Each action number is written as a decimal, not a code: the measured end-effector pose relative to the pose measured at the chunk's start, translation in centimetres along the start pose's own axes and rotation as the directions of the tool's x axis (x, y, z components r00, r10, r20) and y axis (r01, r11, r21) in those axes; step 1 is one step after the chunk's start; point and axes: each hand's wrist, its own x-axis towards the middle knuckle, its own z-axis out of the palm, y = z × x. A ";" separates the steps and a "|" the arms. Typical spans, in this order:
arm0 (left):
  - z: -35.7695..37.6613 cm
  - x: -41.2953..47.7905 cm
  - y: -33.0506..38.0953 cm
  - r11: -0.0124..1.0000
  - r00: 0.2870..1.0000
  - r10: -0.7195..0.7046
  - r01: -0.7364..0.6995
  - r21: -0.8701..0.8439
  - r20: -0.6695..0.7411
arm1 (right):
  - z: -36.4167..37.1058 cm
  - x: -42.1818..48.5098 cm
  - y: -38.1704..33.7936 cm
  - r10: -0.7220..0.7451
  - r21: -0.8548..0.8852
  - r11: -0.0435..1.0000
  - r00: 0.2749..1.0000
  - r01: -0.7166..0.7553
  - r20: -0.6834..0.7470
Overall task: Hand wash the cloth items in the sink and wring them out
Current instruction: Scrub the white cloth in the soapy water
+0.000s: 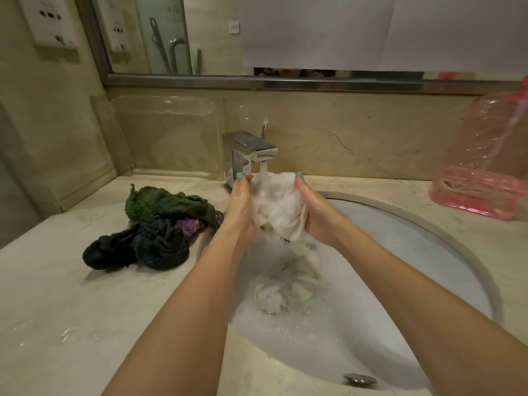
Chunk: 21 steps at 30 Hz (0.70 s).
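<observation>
Faucet [251, 151]: chrome and square-bodied, at the back edge of the sink; runs a stream of water [263, 170] from the spout.
White cloth [278, 208]: bunched directly under the faucet's spout, in the stream, clamped between both hands; trails a wet tail down from the faucet into the basin.
Left hand [238, 207]: just below the faucet, on the left side of the bunch; grips it with wet skin, thumb up with a teal nail, other fingers hidden behind the cloth.
Right hand [315, 215]: below and right of the faucet's spout; grips the right side of the bunch the same way, thumb raised, other fingers out of sight.
Sink [400, 252]: white oval basin in front of the faucet, spattered with drops and foam.
Green cloth [168, 204]: left of the faucet on the counter [57, 295], lying on top of a heap.
Purple cloth [191, 227]: left of the faucet, tucked under the green one.
Dark cloth [137, 247]: further left of the faucet and nearer the counter's front, touching the purple one.
Pink jug [483, 167]: transparent, far right of the faucet, against the back wall.
Clear stand [168, 132]: left of the faucet, against the back wall.
Mirror [200, 38]: above the faucet.
</observation>
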 end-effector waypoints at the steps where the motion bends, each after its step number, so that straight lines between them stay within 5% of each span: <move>1: 0.2 0.1 -0.1 0.999 1.000 0.004 -0.002 0.048 -0.026 | 0.5 -0.2 0.1 -0.004 -0.043 0.999 1.000 0.004 -0.002; 6: 0.7 0.2 -0.5 0.977 0.987 0.080 -0.050 0.207 -0.141 | 4.1 -1.8 0.6 -0.087 -0.295 0.953 0.994 0.065 -0.061; 9: 1.3 -0.4 -1.1 0.941 0.992 0.092 -0.058 0.333 -0.086 | 5.0 -1.7 -0.2 -0.248 -0.396 0.909 0.935 0.134 -0.253; 13: 3.1 -2.2 -1.5 0.854 0.970 0.240 -0.189 0.485 -0.043 | 4.0 -0.2 -0.8 -0.186 -0.314 0.949 0.857 0.030 -0.481; 18: 2.5 -1.2 -0.9 0.890 0.987 0.134 -0.078 0.449 -0.093 | 4.8 -2.5 -0.6 -0.398 -0.481 0.854 0.842 0.195 -0.365; 21: 2.0 -0.7 -0.8 0.930 0.984 0.118 -0.062 0.361 -0.135 | 5.3 -2.9 -0.6 -0.359 -0.442 0.871 0.892 0.213 -0.277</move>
